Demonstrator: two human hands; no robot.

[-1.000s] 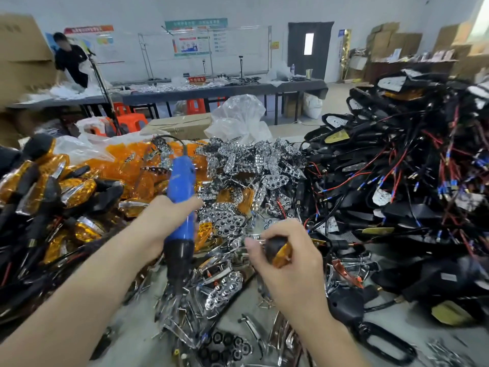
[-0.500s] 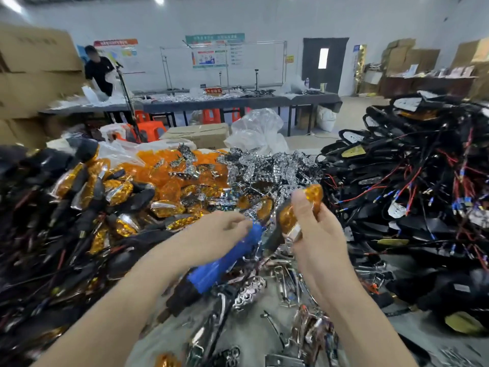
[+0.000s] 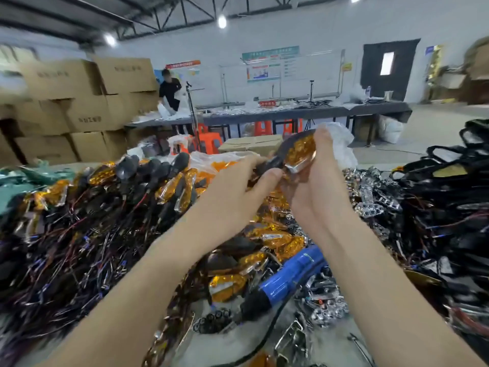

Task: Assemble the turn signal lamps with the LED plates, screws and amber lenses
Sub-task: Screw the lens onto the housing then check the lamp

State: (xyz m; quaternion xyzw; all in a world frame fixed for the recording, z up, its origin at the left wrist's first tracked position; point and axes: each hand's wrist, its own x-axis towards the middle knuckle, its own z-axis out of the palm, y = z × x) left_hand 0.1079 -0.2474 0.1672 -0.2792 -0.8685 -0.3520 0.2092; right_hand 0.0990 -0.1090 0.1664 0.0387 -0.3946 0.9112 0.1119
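My view is evenly bright, lit from round ceiling lamps (image 3: 221, 21) that flare white, as does the door's window (image 3: 386, 63). Motion blur smears the cardboard boxes (image 3: 79, 102) and the tangled wires (image 3: 66, 247) at left, and the wide lens bows the frame's edges.
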